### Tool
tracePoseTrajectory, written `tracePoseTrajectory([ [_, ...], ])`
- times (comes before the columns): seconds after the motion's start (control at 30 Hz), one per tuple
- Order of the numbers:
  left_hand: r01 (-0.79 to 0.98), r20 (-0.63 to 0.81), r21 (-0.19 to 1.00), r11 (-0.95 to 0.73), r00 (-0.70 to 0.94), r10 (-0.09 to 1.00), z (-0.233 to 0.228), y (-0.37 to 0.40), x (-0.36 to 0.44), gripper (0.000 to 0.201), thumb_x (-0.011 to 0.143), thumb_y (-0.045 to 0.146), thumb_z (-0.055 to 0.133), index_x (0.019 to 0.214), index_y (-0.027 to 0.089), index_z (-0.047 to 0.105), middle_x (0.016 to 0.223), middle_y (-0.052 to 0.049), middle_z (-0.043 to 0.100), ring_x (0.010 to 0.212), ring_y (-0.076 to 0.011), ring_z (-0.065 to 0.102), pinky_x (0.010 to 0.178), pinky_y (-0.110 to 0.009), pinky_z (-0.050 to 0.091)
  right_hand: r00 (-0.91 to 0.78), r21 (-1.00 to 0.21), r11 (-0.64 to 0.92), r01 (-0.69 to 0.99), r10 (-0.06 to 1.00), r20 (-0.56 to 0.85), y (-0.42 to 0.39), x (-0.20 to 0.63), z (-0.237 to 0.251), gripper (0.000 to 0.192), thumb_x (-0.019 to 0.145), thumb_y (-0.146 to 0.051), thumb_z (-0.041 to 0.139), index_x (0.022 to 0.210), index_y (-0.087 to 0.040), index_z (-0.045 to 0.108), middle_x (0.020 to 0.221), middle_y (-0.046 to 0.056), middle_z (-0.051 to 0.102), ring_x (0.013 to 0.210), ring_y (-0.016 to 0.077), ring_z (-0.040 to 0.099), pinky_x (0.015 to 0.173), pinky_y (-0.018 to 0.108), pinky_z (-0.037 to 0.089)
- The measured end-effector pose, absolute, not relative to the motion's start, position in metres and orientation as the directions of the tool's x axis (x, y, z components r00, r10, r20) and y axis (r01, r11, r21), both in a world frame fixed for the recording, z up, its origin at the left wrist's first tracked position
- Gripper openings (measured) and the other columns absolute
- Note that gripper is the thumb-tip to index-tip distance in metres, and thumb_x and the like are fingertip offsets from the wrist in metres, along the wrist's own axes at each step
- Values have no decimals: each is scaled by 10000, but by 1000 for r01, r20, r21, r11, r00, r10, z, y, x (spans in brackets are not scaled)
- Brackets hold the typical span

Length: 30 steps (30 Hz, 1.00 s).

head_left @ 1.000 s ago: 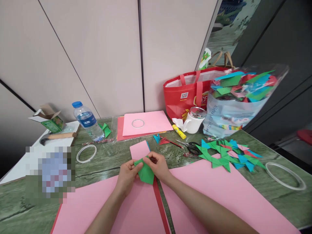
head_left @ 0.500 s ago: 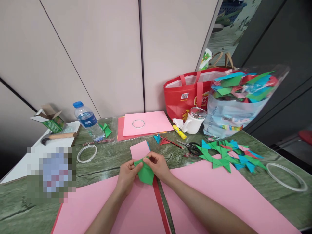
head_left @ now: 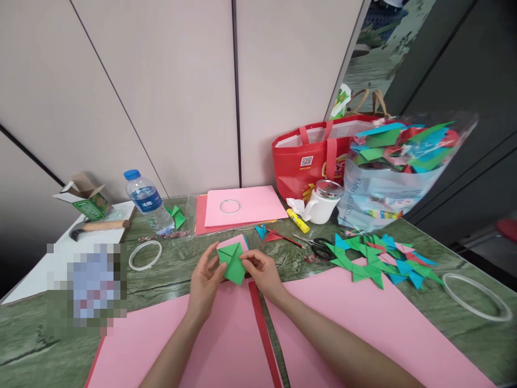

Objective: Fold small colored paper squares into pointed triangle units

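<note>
A folded green paper piece (head_left: 233,261) is held upright just above the green marbled table (head_left: 173,269). My left hand (head_left: 204,283) supports its left edge with fingers spread. From the right, my right hand (head_left: 260,272) pinches its right side. A small pink paper square (head_left: 241,241) lies right behind it. Large pink sheets (head_left: 226,345) with a red strip (head_left: 264,334) between them lie under my forearms.
Folded green, blue and pink pieces (head_left: 379,258) are heaped at the right beside a clear ring (head_left: 476,296). Scissors (head_left: 317,245), glue stick (head_left: 298,220), white mug (head_left: 323,202), red bag (head_left: 311,156), a plastic bag of folded papers (head_left: 388,172), a water bottle (head_left: 147,202) and a hammer (head_left: 95,228) stand behind.
The green piece has been lifted and turned, so its flat creased face now shows. My left fingers have opened out along its edge; my right hand has shifted slightly.
</note>
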State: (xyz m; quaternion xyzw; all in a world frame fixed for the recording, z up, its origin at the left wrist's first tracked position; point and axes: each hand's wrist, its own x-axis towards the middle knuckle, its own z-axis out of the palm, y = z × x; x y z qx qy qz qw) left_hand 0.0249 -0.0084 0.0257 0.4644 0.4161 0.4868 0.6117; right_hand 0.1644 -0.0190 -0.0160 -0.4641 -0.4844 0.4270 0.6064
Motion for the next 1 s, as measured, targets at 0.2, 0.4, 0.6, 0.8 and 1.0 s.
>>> tracePoseTrajectory([
  [0.2,-50,-86,995,91,99,991,19,-6,22,234,601,285,677,783,139,691,730,-48,669,638,-168,586,584,-241,461,86,-972,211,-106,975,203,-22,163,-10,167,760,-231,474,807,-198,631,869,35,546,732,138,561,610,245,488],
  [0.4,-174,-132,974,146,92,987,16,0,18,218,606,289,672,772,149,654,609,0,609,516,-111,525,505,-215,437,-13,-962,249,-111,968,252,-22,161,-17,237,687,-109,507,861,-218,625,896,30,524,765,134,546,657,257,498],
  [0.6,-270,-56,959,90,131,990,20,-1,17,258,606,253,687,841,198,594,804,-4,617,595,-118,552,500,-205,430,-20,-969,231,-92,972,234,-22,161,-16,196,628,-173,648,821,-202,637,872,28,522,721,125,531,604,232,487],
  [0.8,-287,-125,941,178,194,973,21,0,15,379,630,253,672,993,157,622,848,-65,655,712,-162,581,587,-239,456,-20,-972,209,-104,977,212,-23,160,-17,238,571,-201,707,798,-187,635,852,15,512,629,95,528,582,228,486],
  [1.0,-320,-188,913,254,221,957,25,-1,16,320,575,241,707,878,143,680,826,-80,688,696,-176,604,605,-266,463,7,-971,218,-100,976,219,-23,161,-15,240,556,-260,726,771,-191,643,824,14,506,640,105,527,551,217,489],
])
